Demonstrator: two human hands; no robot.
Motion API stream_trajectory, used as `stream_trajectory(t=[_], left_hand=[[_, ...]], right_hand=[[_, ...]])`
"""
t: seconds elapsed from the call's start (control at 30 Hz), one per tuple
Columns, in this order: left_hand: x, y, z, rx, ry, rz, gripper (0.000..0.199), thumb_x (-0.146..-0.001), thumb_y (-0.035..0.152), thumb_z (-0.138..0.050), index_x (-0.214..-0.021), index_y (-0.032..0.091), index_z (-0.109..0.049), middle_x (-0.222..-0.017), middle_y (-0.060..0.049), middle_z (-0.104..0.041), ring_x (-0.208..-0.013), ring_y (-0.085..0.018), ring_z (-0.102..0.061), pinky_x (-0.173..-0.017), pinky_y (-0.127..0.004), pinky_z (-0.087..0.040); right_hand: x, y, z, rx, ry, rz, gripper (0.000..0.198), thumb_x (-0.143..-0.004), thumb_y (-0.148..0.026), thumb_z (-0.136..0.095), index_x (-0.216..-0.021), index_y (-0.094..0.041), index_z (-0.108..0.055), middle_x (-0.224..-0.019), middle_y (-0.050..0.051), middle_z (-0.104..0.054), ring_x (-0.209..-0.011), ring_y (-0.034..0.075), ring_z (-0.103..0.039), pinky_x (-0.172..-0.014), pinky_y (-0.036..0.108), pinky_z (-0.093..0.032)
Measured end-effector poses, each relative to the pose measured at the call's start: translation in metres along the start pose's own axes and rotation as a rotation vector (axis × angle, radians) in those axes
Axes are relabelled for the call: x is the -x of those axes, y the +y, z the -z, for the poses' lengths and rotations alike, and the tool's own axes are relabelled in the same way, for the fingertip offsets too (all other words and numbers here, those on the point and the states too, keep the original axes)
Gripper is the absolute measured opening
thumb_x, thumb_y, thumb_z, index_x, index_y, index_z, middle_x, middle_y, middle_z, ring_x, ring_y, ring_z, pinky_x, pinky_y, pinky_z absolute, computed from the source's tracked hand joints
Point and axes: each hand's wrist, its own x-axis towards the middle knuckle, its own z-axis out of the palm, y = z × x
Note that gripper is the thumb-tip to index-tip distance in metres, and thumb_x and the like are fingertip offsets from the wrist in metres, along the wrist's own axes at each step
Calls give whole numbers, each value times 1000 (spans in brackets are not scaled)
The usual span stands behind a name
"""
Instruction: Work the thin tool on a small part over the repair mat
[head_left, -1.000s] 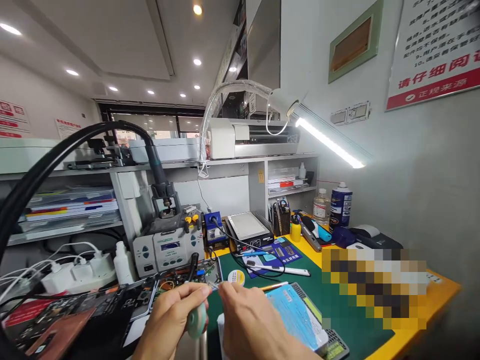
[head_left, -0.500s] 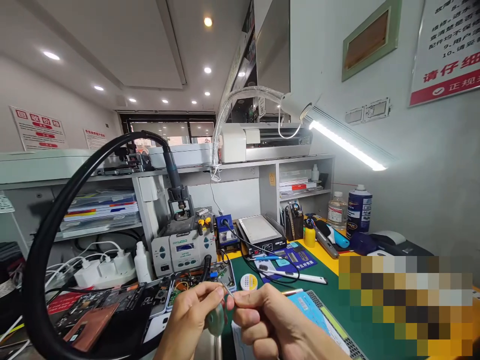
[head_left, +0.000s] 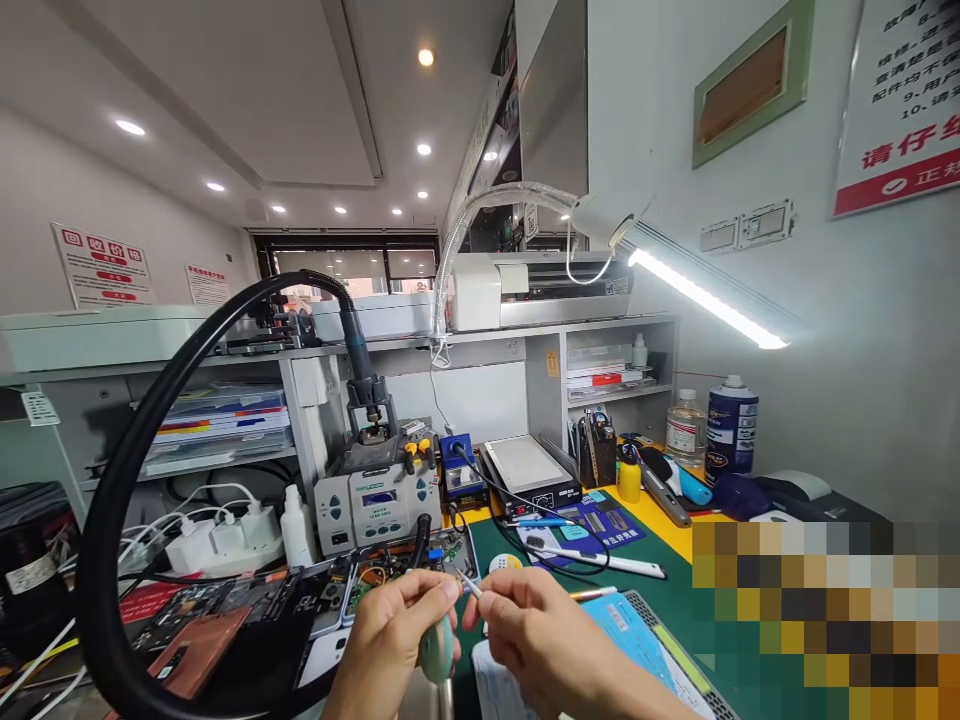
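While left hand pinches a pale-green tool, right hand pinching its thin tip, black hose looping left, soldering station behind.

A pale teal handle shows just below the left hand. Beyond the right hand lie a dark green mat with a yellow edge, a blue can and a yellow bottle.

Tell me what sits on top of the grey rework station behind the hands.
On the rework station, a black hot-air handpiece stands in its holder, with yellow-handled tools beside it. Its hose loops off left; the holder's base detail is unclear.
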Motion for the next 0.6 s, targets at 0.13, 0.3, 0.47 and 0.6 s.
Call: stream_trajectory(t=[0.13,0.3,0.47,0.6], left_hand=[[0,-2,0,7,25,-6,35,-71,50,-76,-69,15,-70,-55,0,-57,-52,-14,-50,-52,-25,-43],[-1,-4,1,-5,36,-16,36,-71,49,-78,-74,13,-71,-61,1,-55,-54,-13,-51,-52,-23,-40],[1,-1,0,-38,6,-71,39,-72,52,-78,-69,14,-70,-62,-1,-60,-56,-13,-51,-54,-23,-40],[4,3,-3,-33,-35,-107,41,-70,55,-80,-68,14,-71,-63,-3,-64,-60,-13,-52,-57,-23,-40]], right_hand=[[3,11,-7,355,216,193,10,-82,-17,-57,-75,-21,-51,-70,-1,-45,-66,17,-37,-61,31,-23],[4,20,-12,498,236,210,29,-64,-6,-61,-89,-19,-55,-89,8,-57,-71,21,-44,-62,34,-19],[5,7,-3,180,79,58,6,-85,-25,-49,-80,-23,-50,-64,-4,-42,-53,14,-34,-52,28,-23],[10,-4,10,-210,-157,-164,11,-84,-30,-41,-84,-25,-50,-54,-10,-30,-41,10,-7,-38,24,-12]])
